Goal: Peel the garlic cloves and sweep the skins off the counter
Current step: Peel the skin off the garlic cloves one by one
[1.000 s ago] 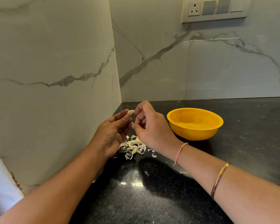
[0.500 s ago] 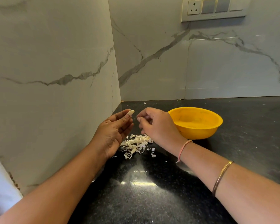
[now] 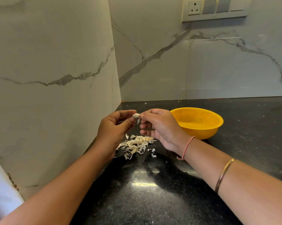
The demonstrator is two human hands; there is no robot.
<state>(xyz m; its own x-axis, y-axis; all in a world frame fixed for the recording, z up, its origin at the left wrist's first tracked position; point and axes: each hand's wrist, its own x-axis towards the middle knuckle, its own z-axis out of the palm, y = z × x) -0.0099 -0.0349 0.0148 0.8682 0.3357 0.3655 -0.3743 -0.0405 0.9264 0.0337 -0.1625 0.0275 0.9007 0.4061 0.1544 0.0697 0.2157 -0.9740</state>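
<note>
1. Looking down from the head view, both hands are raised above the far left corner of the black counter (image 3: 250, 127), and they meet at one garlic clove (image 3: 136, 115).
2. On the left side, the left hand (image 3: 114, 127) has the clove pinched between its thumb tip and forefinger tip. Its other fingers are loosely curled in behind and hold nothing that shows.
3. Coming in from the right, the right hand (image 3: 161, 129) pinches the right end of the clove with its thumb and forefinger tips, and the rest of its fingers are curled under. A thin strip of skin (image 3: 138, 121) dangles just below the clove, between the two hands.
4. Down on the counter, right under the hands, there's the pile of skins (image 3: 137, 144). A few stray flakes lie just to the near right of it.
5. To the right of the right hand sits the yellow bowl (image 3: 197, 122), on the counter just behind the wrist. Whatever's inside is too blurry to call.
6. On the right arm there's a pink thread bracelet (image 3: 186, 147) at the wrist and a thin gold bangle (image 3: 224, 174) further up the forearm.
7. For the background, marble-look wall tiles (image 3: 55, 62) run along the left and far sides of the counter. A switch panel (image 3: 215, 8) sits high on the far wall, and a bright glare spot shows on the near part of the counter.
</note>
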